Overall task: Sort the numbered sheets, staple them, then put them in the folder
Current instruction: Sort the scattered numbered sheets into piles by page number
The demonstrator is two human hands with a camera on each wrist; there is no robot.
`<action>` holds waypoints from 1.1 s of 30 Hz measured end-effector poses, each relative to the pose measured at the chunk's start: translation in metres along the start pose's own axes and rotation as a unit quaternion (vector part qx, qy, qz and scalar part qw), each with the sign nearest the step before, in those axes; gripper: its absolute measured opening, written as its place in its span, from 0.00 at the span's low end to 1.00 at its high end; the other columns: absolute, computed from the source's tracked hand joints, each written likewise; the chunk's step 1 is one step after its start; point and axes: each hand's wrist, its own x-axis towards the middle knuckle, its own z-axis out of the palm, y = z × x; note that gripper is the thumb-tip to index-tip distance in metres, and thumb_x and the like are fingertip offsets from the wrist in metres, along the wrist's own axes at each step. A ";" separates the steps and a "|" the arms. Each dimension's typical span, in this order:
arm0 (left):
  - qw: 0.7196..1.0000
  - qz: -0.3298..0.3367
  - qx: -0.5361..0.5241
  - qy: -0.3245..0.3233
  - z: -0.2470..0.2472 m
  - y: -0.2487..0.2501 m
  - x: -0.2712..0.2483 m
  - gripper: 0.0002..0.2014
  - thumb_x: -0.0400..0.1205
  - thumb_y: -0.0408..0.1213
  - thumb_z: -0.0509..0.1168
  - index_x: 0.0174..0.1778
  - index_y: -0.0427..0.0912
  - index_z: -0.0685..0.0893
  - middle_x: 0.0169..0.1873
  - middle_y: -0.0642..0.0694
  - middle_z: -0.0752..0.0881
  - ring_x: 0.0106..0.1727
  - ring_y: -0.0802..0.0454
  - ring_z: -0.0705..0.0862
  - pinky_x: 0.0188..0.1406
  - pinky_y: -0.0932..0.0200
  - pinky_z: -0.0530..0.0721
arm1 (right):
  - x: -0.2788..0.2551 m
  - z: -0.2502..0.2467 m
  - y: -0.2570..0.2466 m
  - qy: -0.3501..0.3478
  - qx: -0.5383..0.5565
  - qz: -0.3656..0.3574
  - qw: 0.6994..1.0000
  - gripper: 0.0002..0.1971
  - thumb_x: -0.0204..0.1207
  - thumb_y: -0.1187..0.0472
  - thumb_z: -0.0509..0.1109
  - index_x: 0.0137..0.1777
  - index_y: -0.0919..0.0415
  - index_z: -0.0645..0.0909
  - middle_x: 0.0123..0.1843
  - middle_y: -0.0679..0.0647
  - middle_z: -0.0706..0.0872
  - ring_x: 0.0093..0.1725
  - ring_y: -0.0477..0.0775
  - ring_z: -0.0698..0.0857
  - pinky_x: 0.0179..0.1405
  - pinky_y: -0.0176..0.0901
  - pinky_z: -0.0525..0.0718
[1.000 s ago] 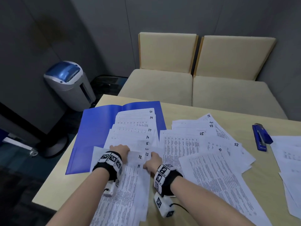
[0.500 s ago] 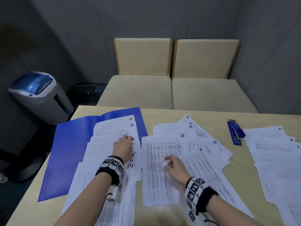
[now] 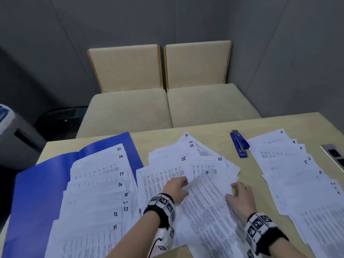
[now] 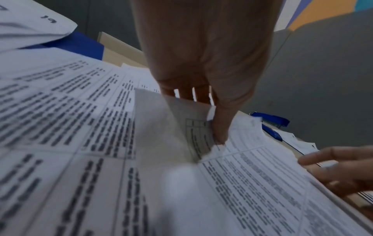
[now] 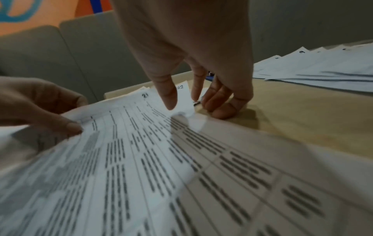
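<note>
Numbered sheets lie in three fans on the wooden table [image 3: 260, 127]. Sheets 11 to 20 overlap on the open blue folder [image 3: 42, 183] at the left. In the middle pile, sheet 21 [image 3: 208, 202] lies on top, and my left hand [image 3: 183, 185] pinches its raised left edge between thumb and fingers [image 4: 220, 127]. My right hand [image 3: 236, 190] is at the sheet's right edge. Its thumb [image 5: 169, 102] hovers over the paper and its fingertips [image 5: 222, 110] touch the table. The blue stapler [image 3: 240, 144] lies shut behind the middle pile.
A third fan of sheets [image 3: 290, 174], numbered 10 downward, covers the right side of the table. Two beige seats [image 3: 167, 107] stand beyond the far edge. A grey bin [image 3: 11, 131] is on the floor at the left. A metal plate [image 3: 335, 155] sits at the table's right edge.
My left hand left the fan on the folder, crossed to the middle pile and took hold of sheet 21's left edge. My right hand slid right to that sheet's other edge.
</note>
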 end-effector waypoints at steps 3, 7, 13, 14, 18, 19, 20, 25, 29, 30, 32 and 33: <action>0.999 0.044 0.011 0.006 -0.009 -0.002 0.001 0.04 0.78 0.32 0.62 0.37 0.43 0.77 0.33 0.48 0.81 0.35 0.47 0.82 0.39 0.54 0.83 | 0.011 0.001 -0.012 -0.001 0.022 -0.020 1.000 0.22 0.70 0.54 0.75 0.63 0.54 0.75 0.59 0.57 0.73 0.63 0.58 0.74 0.64 0.50 0.76; 0.994 0.084 0.066 0.000 -0.027 -0.005 0.009 0.06 0.80 0.36 0.61 0.38 0.44 0.80 0.36 0.45 0.87 0.38 0.48 0.82 0.39 0.57 0.80 | 0.025 0.004 -0.033 -0.010 0.021 -0.031 0.999 0.08 0.70 0.53 0.75 0.43 0.51 0.78 0.49 0.55 0.79 0.55 0.57 0.77 0.54 0.46 0.76; 0.987 -0.007 0.104 0.119 -0.059 -0.029 0.046 0.19 0.82 0.44 0.61 0.69 0.46 0.74 0.65 0.44 0.76 0.65 0.45 0.75 0.65 0.47 0.76 | 0.031 0.005 -0.042 -0.022 0.074 0.006 0.997 0.13 0.73 0.63 0.71 0.30 0.55 0.72 0.32 0.50 0.76 0.39 0.55 0.77 0.41 0.43 0.73; 0.983 -0.033 0.126 0.127 -0.064 -0.032 0.053 0.23 0.82 0.44 0.61 0.74 0.46 0.68 0.70 0.43 0.72 0.70 0.44 0.71 0.69 0.45 0.73 | 0.031 0.004 -0.042 -0.029 0.069 0.009 0.997 0.13 0.73 0.64 0.71 0.30 0.55 0.72 0.32 0.50 0.76 0.38 0.54 0.77 0.39 0.43 0.73; 0.980 -0.090 0.172 0.048 -0.079 -0.039 0.074 0.42 0.79 0.47 0.65 0.83 0.45 0.47 0.81 0.43 0.57 0.82 0.42 0.54 0.79 0.33 0.52 | 0.042 0.000 -0.044 -0.099 0.012 0.000 0.995 0.07 0.71 0.63 0.72 0.39 0.57 0.75 0.41 0.52 0.79 0.44 0.53 0.79 0.39 0.41 0.74; 0.979 -0.096 0.178 0.033 -0.079 -0.040 0.075 0.45 0.77 0.47 0.68 0.83 0.45 0.47 0.79 0.41 0.60 0.81 0.41 0.56 0.79 0.32 0.52 | 0.049 -0.003 -0.047 -0.091 0.000 -0.012 0.996 0.08 0.71 0.61 0.73 0.46 0.57 0.76 0.47 0.54 0.80 0.47 0.54 0.80 0.43 0.43 0.77; 0.978 -0.099 0.181 0.033 -0.077 -0.039 0.074 0.45 0.75 0.46 0.70 0.82 0.45 0.50 0.76 0.40 0.63 0.79 0.40 0.61 0.78 0.32 0.54 | 0.058 -0.006 -0.052 -0.066 -0.001 -0.026 0.997 0.11 0.72 0.61 0.73 0.52 0.57 0.76 0.52 0.56 0.79 0.50 0.56 0.81 0.49 0.45 0.78; 0.971 -0.042 0.184 0.147 -0.055 -0.039 0.055 0.27 0.73 0.32 0.67 0.68 0.42 0.68 0.60 0.42 0.72 0.61 0.41 0.73 0.71 0.46 0.68 | 0.122 -0.018 -0.088 0.017 -0.012 -0.042 0.999 0.22 0.75 0.63 0.67 0.70 0.60 0.72 0.70 0.61 0.77 0.67 0.64 0.77 0.66 0.61 0.77; 0.969 -0.011 0.163 0.183 -0.042 -0.044 0.041 0.19 0.74 0.29 0.63 0.61 0.41 0.71 0.55 0.42 0.73 0.56 0.43 0.73 0.68 0.49 0.70 | 0.135 -0.005 -0.113 -0.031 -0.120 -0.027 0.992 0.28 0.71 0.60 0.73 0.71 0.55 0.70 0.70 0.60 0.74 0.70 0.63 0.73 0.68 0.61 0.74; 0.969 -0.006 0.159 0.187 -0.040 -0.045 0.039 0.19 0.74 0.29 0.63 0.60 0.40 0.71 0.55 0.42 0.73 0.55 0.43 0.73 0.67 0.49 0.69 | 0.135 -0.002 -0.116 -0.034 -0.149 -0.028 0.988 0.27 0.70 0.61 0.73 0.68 0.54 0.70 0.69 0.60 0.74 0.69 0.62 0.71 0.68 0.60 0.73; 0.968 0.001 0.157 0.195 -0.037 -0.046 0.037 0.18 0.74 0.29 0.63 0.59 0.41 0.72 0.55 0.43 0.73 0.54 0.43 0.74 0.66 0.50 0.69 | 0.134 0.002 -0.122 -0.040 -0.180 -0.019 0.983 0.21 0.69 0.63 0.73 0.60 0.51 0.72 0.64 0.58 0.74 0.68 0.61 0.69 0.67 0.59 0.72; 0.968 0.004 0.153 0.200 -0.036 -0.047 0.036 0.18 0.74 0.29 0.63 0.59 0.41 0.72 0.54 0.43 0.74 0.54 0.44 0.74 0.66 0.51 0.70 | 0.134 0.003 -0.123 -0.049 -0.191 -0.013 0.980 0.18 0.68 0.64 0.72 0.56 0.51 0.73 0.63 0.58 0.73 0.67 0.60 0.68 0.67 0.58 0.71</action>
